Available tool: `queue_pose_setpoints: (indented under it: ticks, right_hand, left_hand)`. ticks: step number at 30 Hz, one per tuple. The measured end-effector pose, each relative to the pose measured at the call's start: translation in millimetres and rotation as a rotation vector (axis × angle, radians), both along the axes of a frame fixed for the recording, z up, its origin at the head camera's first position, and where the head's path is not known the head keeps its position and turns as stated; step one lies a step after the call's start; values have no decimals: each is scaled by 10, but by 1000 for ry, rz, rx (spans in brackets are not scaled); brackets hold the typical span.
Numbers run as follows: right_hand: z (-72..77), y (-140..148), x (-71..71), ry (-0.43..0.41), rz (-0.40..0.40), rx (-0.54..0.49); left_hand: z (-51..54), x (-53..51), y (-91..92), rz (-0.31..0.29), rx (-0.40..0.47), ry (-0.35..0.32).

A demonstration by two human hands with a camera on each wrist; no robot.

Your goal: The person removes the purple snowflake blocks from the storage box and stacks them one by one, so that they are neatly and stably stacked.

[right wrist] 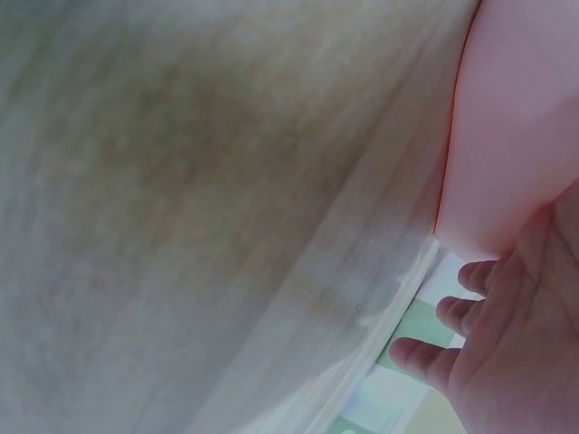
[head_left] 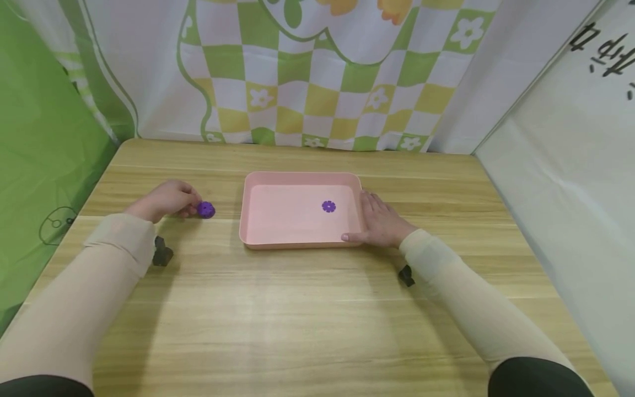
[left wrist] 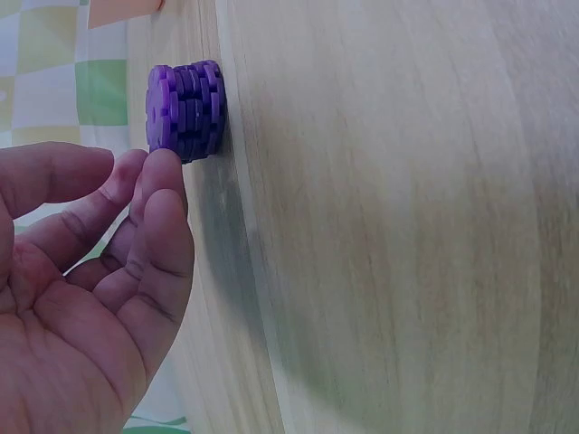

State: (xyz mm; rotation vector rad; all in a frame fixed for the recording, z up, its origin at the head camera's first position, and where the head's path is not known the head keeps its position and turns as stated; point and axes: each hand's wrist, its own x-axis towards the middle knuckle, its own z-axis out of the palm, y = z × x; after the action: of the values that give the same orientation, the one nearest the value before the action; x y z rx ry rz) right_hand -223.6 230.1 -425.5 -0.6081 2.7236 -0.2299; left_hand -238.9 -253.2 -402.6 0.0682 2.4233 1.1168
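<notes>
A short stack of purple flower-shaped discs (left wrist: 188, 110) stands on the table to the left of a pink tray (head_left: 288, 175). My left hand (head_left: 171, 199) is beside this stack, its fingertips close to the near side. In the left wrist view, the left hand's thumb is apart from the fingers, with nothing held between them; whether a fingertip touches the discs is hard to tell. One purple flower disc (head_left: 328, 207) lies flat inside the tray, right of its middle. My right hand (head_left: 384, 221) rests against the tray's right wall, fingers extended along it and thumb at the front right corner.
The wooden table (head_left: 297, 314) reaches back to a green and yellow checked curtain (head_left: 324, 99). Green fabric (head_left: 39, 138) hangs at the left, and a white sheet with black writing (head_left: 570, 149) borders the right side.
</notes>
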Motion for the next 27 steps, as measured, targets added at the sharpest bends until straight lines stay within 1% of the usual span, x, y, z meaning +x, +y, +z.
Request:
queue_pose_setpoints:
  ticks: [8,14,18,20,24,27]
  right_hand:
    - [-14,3,-7,5,5,3]
    - [-20,7,-9,13,5,2]
    - [-10,4,-3,15,8,3]
    - [-3,0,0,12,6,2]
    - [-2,-5,0,9,6,7]
    - [-6,-2,-2,11,12,12]
  left_hand:
    - [-4,5,-38,18,-8,34]
    - [29,-39,-27,13,-17,70]
    - [80,-81,25,27,-14,77]
    - [111,-100,62,34,-7,92]
    - [171,-125,160,54,40,124]
    - [196,-146,236,70,70,136]
